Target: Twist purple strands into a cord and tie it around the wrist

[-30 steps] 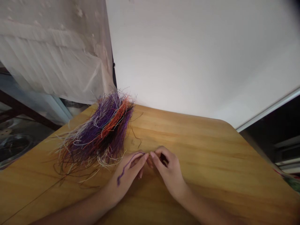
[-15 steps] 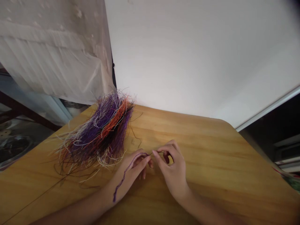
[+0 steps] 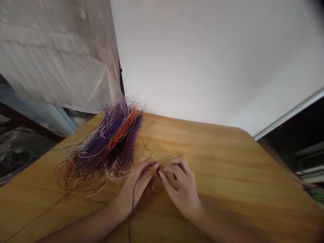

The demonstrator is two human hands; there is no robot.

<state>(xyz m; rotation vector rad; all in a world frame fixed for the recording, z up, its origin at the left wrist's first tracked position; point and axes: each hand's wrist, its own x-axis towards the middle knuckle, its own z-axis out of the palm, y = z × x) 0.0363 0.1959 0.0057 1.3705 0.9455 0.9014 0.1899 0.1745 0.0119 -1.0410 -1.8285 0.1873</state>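
A thin purple braided cord [image 3: 134, 192] is pinched between the thumb and forefinger of my left hand [image 3: 144, 177]. It runs back over that hand and wrist, and its tail hangs down toward the bottom edge of the view. My right hand [image 3: 181, 184] is close by on the right, thumb and forefinger closed near the cord's far end on thin dark strands [image 3: 162, 168]. The strands between the fingertips are too fine to make out fully. Beyond my left hand lies a big loose bundle of fibre strands [image 3: 111, 138] in purple, orange, black and cream.
The wooden table [image 3: 227, 168] has a rounded far corner and meets a white wall [image 3: 215, 60]. Stray strands [image 3: 146, 146] lie beside the bundle. A pale curtain [image 3: 63, 60] hangs at the left, and a dark chair frame [image 3: 27, 123] stands below it.
The cord's tail has slipped off my left wrist and now hangs lower. My right hand has shifted slightly left and down, its fingertips closer to my left hand.
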